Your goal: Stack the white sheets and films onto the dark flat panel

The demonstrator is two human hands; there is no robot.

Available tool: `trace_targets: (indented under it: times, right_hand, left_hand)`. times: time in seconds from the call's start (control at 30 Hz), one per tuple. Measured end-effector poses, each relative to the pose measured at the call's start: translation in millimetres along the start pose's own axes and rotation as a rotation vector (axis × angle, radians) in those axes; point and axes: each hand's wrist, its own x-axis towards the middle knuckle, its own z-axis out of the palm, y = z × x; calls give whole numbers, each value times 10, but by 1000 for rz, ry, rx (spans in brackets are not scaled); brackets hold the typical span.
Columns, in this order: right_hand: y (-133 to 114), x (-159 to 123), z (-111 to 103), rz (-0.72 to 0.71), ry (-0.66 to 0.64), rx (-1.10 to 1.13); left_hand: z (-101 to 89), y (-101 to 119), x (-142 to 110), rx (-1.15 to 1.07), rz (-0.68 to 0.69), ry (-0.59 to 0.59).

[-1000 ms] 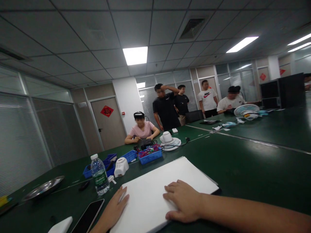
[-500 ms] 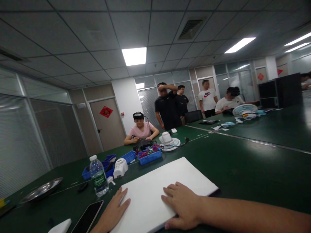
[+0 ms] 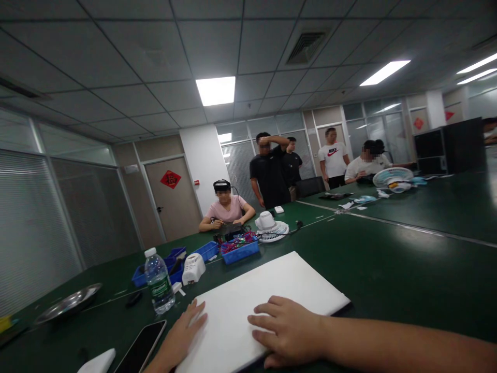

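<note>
A flat white rectangular panel lies on the green table in front of me. My left hand rests along the panel's left edge, fingers stretched out. Over the panel's near right part is my right hand, palm down with its fingers spread; the thumb sits at the near edge. Neither hand grips anything. Just left of my left hand lies a dark-screened smartphone, and a clear water bottle with a green label stands beyond it.
Blue bins with red wires, a white vented housing and a white fan part stand beyond the panel. A metal tray is at left. Across the green table sits a person in pink; several others are farther back.
My right hand has slid slightly left over the panel, and its fingers are spread wider. My left hand stays at the left edge.
</note>
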Motion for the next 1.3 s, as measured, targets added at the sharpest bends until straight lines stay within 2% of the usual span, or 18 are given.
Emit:
trace_targets:
  times: [0.07,0.13,0.23,0.4,0.63,0.8,0.97,1.1,1.3]
  right_hand:
    - [-41,32,12,-124,96,-104]
    - [-63,59,-45,-189,149,-160]
    - [-11,73,-218,-217,175,-195]
    - [245,27,-446,-232,204,-238]
    - [498,-65,-427,-42,279,-213]
    - [527,-145,-293,-14,237,-216]
    - [519,-101,-286,103,319,-240]
    - [562,6,-555,249,287,-255]
    - [607,-12,-1289,476,157,-230]
  left_hand:
    - [-65,-25,25,-60,13,20]
    - [-142,-44,50,-112,32,46]
    - [-227,-45,69,-175,46,56]
    - [-241,40,2,-213,50,25]
    - [-276,218,-132,-146,100,42]
    - [-279,268,-129,-117,114,34]
    - [-251,239,-125,-89,142,55]
    - [-199,160,-92,-63,144,97]
    - [-109,60,-1,-7,74,128]
